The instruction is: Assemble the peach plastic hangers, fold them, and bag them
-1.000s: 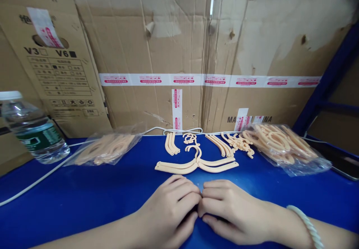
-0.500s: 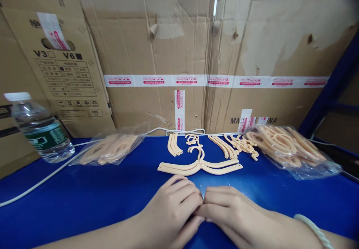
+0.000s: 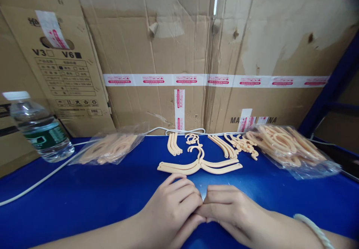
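Note:
My left hand and my right hand meet low over the blue tabletop. Both have their fingers curled, and their fingertips and thumbs touch each other. The inside of both hands is hidden, so whether anything small is in them cannot be seen. Just beyond them lie two beige folding hangers, one behind the other, arms spread and hooks pointing away. Behind these are loose hanger arms on the left and more hanger arms on the right, with loose hooks between them and a heap of hooks beside.
Clear bags of beige hanger parts lie at left and right. A water bottle stands far left near a white cable. Cardboard walls the back, and a blue frame post rises at right.
Almost nothing differs. My hands stay together with only a very slight shift, and the hanger parts lie where they were.

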